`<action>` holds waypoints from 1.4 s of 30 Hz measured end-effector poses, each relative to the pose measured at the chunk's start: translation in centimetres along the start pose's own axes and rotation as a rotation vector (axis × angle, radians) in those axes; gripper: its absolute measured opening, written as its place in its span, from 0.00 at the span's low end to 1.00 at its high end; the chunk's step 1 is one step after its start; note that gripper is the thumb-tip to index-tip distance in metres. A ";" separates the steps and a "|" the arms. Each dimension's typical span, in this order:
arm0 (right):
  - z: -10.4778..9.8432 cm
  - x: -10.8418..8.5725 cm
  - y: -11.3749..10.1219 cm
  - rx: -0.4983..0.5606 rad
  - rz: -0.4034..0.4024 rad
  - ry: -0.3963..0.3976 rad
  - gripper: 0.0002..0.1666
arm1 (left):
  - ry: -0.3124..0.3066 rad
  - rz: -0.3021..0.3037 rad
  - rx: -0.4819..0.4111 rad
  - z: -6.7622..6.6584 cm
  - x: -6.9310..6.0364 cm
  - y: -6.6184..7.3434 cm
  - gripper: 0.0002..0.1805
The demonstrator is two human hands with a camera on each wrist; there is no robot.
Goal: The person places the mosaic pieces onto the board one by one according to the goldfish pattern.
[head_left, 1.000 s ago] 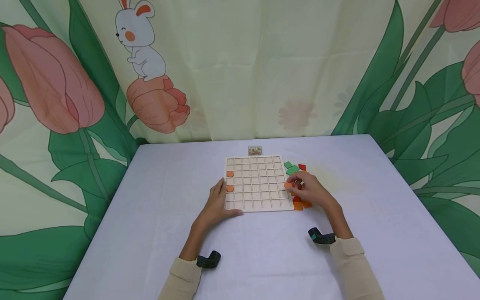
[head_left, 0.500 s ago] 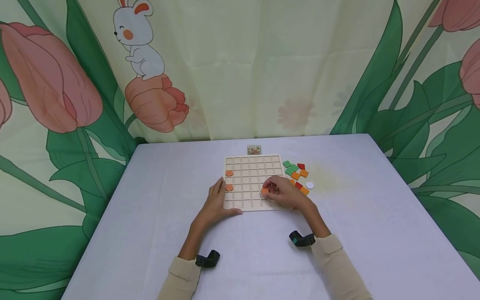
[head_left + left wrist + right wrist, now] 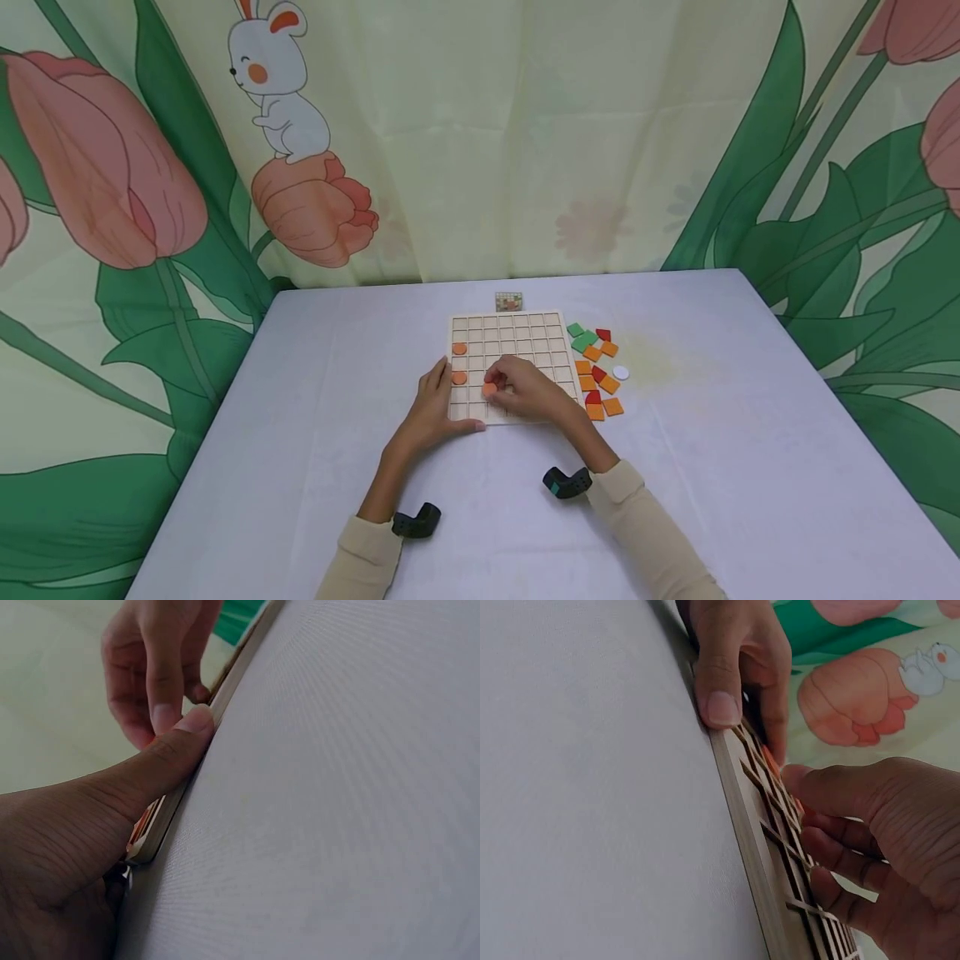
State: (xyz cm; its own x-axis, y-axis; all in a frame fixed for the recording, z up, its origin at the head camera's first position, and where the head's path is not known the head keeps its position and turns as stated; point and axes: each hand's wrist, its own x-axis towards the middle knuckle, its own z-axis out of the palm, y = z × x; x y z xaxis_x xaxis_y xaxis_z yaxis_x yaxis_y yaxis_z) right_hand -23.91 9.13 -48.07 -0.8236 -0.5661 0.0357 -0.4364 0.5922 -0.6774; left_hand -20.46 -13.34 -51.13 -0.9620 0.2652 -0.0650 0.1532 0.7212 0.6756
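Observation:
A pale wooden grid board (image 3: 525, 335) lies on the table, two orange discs (image 3: 459, 348) in its left column. The left hand (image 3: 433, 410) rests along the board's left edge, its thumb at the near edge; in the left wrist view the thumb of the left hand (image 3: 112, 795) presses on the rim. Over the lower left part of the grid, the right hand (image 3: 528, 390) pinches an orange disc (image 3: 489, 389) between thumb and fingers. The right wrist view shows the right hand (image 3: 885, 840) with bent fingers above the grid, partly hiding its disc.
Right of the board lie green pieces (image 3: 585, 340), orange squares (image 3: 613, 407), a few red pieces (image 3: 603, 335) and a white disc (image 3: 621, 372). A small patterned card (image 3: 508, 302) is behind the board. A printed curtain (image 3: 480, 150) hangs beyond the table.
The right hand has carried the orange disc leftward from the board's right edge across the grid, uncovering the loose pieces. The left hand has stayed at the board's edge.

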 end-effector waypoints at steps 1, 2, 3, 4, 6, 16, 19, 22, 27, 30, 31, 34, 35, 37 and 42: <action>0.2 0.2 -0.2 -0.001 0.004 0.002 0.14 | -0.001 0.001 -0.003 0.0 0.0 0.0 0.70; 0.4 0.3 -0.3 -0.007 0.004 0.005 0.13 | -0.001 0.002 -0.002 0.1 0.0 0.0 0.70; 0.6 0.5 -0.4 -0.013 0.005 0.007 0.13 | -0.001 0.003 -0.004 0.1 0.0 0.0 0.70; 0.8 0.6 -0.5 -0.021 0.006 0.012 0.13 | -0.001 0.004 -0.003 0.1 -0.1 0.0 0.70; 1.1 0.8 -0.7 -0.039 0.010 0.019 0.13 | 0.001 0.007 -0.004 0.1 -0.1 -0.1 0.70; 2.1 1.1 -1.3 -0.102 0.037 0.046 0.14 | 0.009 0.015 0.008 0.0 -0.2 0.0 0.69; 2.2 1.0 -1.4 -0.104 0.048 0.049 0.14 | 0.011 0.019 0.006 0.1 -0.2 0.0 0.69; 2.2 1.0 -1.5 -0.105 0.061 0.050 0.15 | 0.011 0.022 0.008 0.1 -0.2 -0.1 0.69; 2.1 1.1 -1.3 -0.092 0.067 0.042 0.14 | 0.013 0.028 0.008 0.2 -0.2 -0.1 0.70; 2.1 1.1 -1.2 -0.081 0.069 0.040 0.14 | 0.018 0.030 0.001 0.2 -0.2 0.0 0.70; 2.1 1.1 -1.2 -0.078 0.069 0.039 0.14 | 0.015 0.027 -0.002 0.2 -0.2 0.0 0.70; 2.0 1.0 -1.3 -0.065 0.074 0.039 0.14 | 0.014 0.024 0.002 0.3 -0.2 -0.1 0.70; 2.0 1.0 -1.3 -0.061 0.075 0.040 0.14 | 0.012 0.021 0.004 0.3 -0.2 -0.1 0.70; 2.0 1.0 -1.3 -0.053 0.074 0.043 0.14 | 0.010 0.018 0.013 0.3 -0.1 -0.2 0.70; 2.1 1.1 -1.2 -0.048 0.061 0.053 0.14 | 0.009 0.009 0.013 0.1 0.0 -0.2 0.70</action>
State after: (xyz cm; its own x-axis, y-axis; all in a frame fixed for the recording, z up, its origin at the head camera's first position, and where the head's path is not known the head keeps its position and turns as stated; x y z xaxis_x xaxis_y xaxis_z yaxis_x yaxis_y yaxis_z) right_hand -23.55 6.63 -48.74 -0.8666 -0.4978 0.0347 -0.4005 0.6523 -0.6435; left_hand -20.43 -13.45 -51.35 -0.9625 0.2661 -0.0521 0.1650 0.7272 0.6663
